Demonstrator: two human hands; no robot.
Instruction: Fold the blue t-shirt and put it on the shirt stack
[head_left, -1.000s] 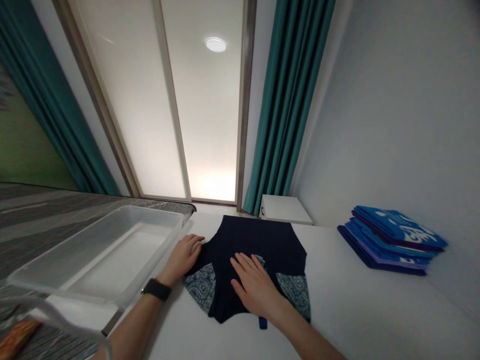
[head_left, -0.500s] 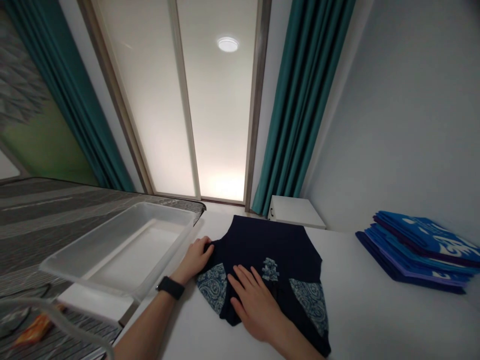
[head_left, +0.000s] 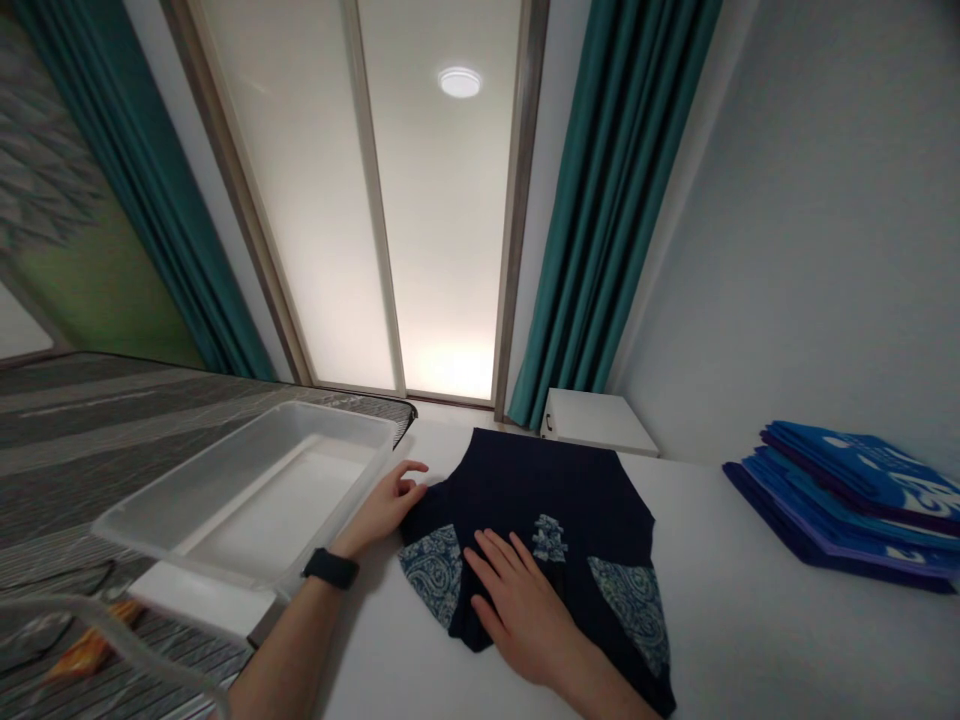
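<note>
A navy top (head_left: 540, 480) lies spread on the white table, with blue paisley panels at both sides and a small paisley knot trim near its middle. My right hand (head_left: 521, 605) rests flat on its lower front, fingers stretched out. At the left edge of the cloth is my left hand (head_left: 388, 508), a dark watch on its wrist. Its fingers are loosely bent with a gap to the thumb, and no cloth shows between them. Part of the top is hidden under my right hand and forearm.
Left of my hands stands a clear plastic bin (head_left: 247, 500), beside a grey striped bedspread (head_left: 90, 420). On the table's right lies a stack of folded blue and purple cloths (head_left: 855, 500). A white cabinet (head_left: 596, 420) stands beyond the table. A pale curved tube (head_left: 127, 640) crosses the lower left.
My left hand has loosened from the cloth's left edge, its fingers lifting and parting. The right hand stays flat on the top. The whole view has shifted slightly.
</note>
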